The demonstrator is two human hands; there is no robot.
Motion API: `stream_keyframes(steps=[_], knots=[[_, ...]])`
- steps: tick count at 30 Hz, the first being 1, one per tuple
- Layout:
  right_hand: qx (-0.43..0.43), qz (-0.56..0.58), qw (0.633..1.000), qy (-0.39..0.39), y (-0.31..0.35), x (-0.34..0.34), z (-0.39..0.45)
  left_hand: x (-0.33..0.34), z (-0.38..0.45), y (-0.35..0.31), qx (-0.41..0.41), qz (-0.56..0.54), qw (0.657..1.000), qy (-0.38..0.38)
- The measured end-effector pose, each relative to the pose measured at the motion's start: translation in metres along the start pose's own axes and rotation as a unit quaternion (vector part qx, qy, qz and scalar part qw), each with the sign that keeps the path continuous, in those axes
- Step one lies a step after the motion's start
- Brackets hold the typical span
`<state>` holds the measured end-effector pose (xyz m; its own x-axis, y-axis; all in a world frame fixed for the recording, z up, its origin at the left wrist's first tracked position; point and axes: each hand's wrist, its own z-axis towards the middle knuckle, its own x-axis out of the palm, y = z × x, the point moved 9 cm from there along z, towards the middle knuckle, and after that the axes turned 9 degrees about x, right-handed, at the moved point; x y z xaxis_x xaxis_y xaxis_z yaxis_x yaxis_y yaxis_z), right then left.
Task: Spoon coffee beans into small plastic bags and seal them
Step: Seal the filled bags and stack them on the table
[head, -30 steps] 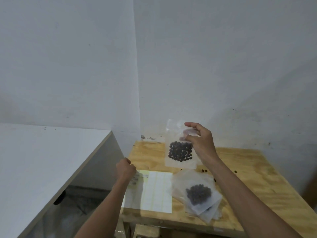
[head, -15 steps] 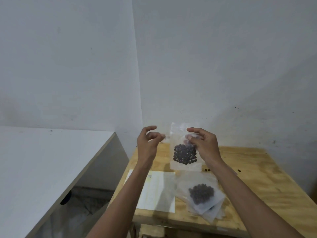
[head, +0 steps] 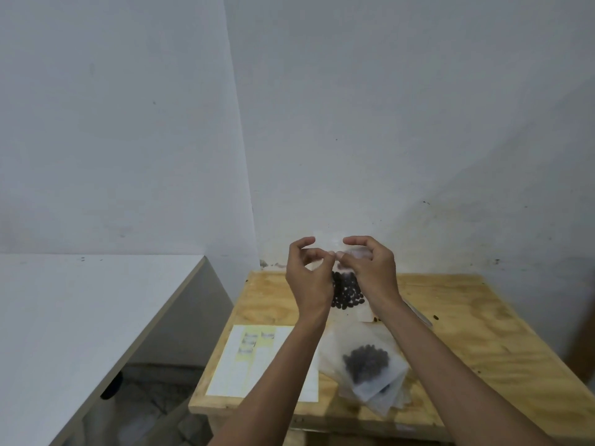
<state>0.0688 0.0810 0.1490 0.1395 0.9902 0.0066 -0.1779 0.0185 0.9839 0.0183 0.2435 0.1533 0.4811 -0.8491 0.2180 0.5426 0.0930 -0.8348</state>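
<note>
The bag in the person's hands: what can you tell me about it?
The bag is small, of clear thin plastic, held upright in the air above the wooden table. Dark coffee beans fill its lower part; the upper part is empty. The left hand and right hand both pinch its top edge, fingertips meeting there. Whether the top is sealed cannot be told.

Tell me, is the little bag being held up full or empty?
Partly full: dark coffee beans fill the lower part of the held bag, its upper part clear.
</note>
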Motion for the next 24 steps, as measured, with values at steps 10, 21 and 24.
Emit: stream_keyframes(steps=[10, 21, 24], knots=[[-0.023, -0.001, 1.0, 0.015, 0.007, -0.002, 0.002, 0.017, 0.015, 0.015, -0.074, -0.049, 0.987, 0.132], [0.054, -0.03, 0.998, -0.004, -0.017, 0.015, 0.016, 0.01, 0.028, 0.045, -0.094, -0.017, 0.991, 0.092], [0.058, -0.077, 0.995, 0.027, -0.028, 0.026, 0.021, 0.0, 0.034, 0.064, -0.124, -0.017, 0.987, 0.104]])
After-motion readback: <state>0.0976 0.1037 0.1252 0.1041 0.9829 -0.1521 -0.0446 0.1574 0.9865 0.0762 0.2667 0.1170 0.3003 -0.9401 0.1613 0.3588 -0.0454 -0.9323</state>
